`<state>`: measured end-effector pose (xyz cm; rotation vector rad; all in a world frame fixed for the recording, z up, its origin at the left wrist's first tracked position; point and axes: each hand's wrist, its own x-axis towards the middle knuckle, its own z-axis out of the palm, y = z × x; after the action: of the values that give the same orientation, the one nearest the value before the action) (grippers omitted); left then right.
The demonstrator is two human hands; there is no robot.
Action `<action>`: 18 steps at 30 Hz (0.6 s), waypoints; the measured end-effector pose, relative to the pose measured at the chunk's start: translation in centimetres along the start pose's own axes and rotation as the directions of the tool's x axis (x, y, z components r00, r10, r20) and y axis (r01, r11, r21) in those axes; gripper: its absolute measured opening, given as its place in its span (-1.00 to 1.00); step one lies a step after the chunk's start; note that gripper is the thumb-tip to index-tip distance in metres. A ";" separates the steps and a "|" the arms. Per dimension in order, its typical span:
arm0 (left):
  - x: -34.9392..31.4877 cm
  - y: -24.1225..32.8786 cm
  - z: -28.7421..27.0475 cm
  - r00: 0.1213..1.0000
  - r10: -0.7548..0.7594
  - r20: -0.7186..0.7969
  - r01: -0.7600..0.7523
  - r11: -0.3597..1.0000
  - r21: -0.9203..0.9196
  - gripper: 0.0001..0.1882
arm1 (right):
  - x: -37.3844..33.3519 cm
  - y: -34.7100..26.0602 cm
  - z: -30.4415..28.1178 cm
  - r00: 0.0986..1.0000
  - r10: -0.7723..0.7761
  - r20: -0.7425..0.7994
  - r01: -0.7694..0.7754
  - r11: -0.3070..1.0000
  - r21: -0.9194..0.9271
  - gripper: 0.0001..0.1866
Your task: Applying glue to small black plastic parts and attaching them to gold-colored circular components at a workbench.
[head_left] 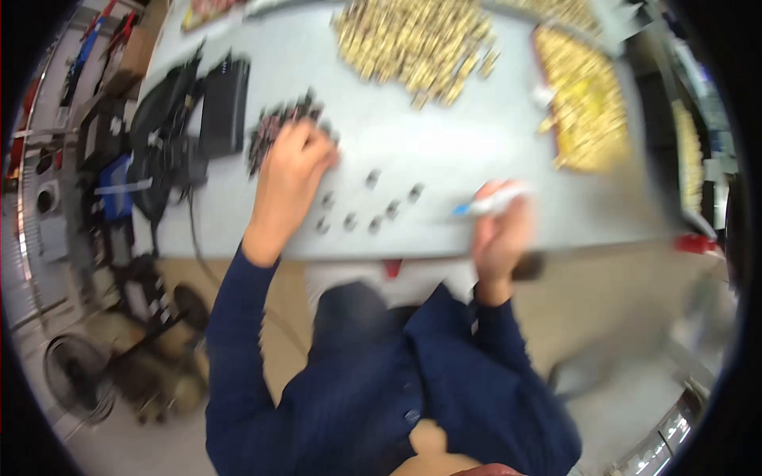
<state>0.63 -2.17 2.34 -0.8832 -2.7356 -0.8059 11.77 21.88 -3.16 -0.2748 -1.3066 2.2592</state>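
My left hand (292, 170) reaches to the near edge of a pile of small dark parts (266, 131). Its fingers are bent together, and whatever they hold is hidden. A white tube with a blue tip (494, 204) is gripped in my right hand (502, 242), over the right part of the table near its front edge. The tip points left; the hand is blurred. Between the hands, several small dark pieces (374, 224) lie spaced apart on the grey-white table (444, 159).
A big heap of small brass-coloured pieces (413, 44) lies at the back. On the right stands a red-edged tray (583, 103) full of similar pieces. A black box (225, 105) and a black bag (163, 119) are at the left, with a cable (194, 238) hanging down.
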 end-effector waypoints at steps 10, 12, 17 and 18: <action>-1.7 0.3 -1.0 0.994 -0.050 -0.100 0.055 0.997 0.050 -0.85 | -1.5 -1.5 1.8 0.993 0.119 0.021 -0.118 0.992 -0.045 -0.68; -1.6 0.3 -0.9 0.994 -0.008 -0.106 0.016 0.997 0.072 -0.86 | -1.2 -1.4 1.9 0.995 0.096 0.021 -0.095 0.994 -0.055 -0.70; -1.2 0.0 -0.3 0.991 0.019 -0.136 -0.011 0.998 0.059 -0.88 | -0.5 -1.2 1.8 0.996 0.081 0.044 -0.078 0.995 -0.055 -0.70; -1.1 0.0 -0.3 0.987 0.037 -0.155 -0.026 0.997 0.075 -0.88 | -0.5 -1.2 1.8 0.996 0.076 0.043 -0.073 0.996 -0.060 -0.70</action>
<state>1.53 -2.81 2.26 -0.8104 -2.5906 -0.7320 11.81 20.80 -1.23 -0.2998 -1.4085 2.3042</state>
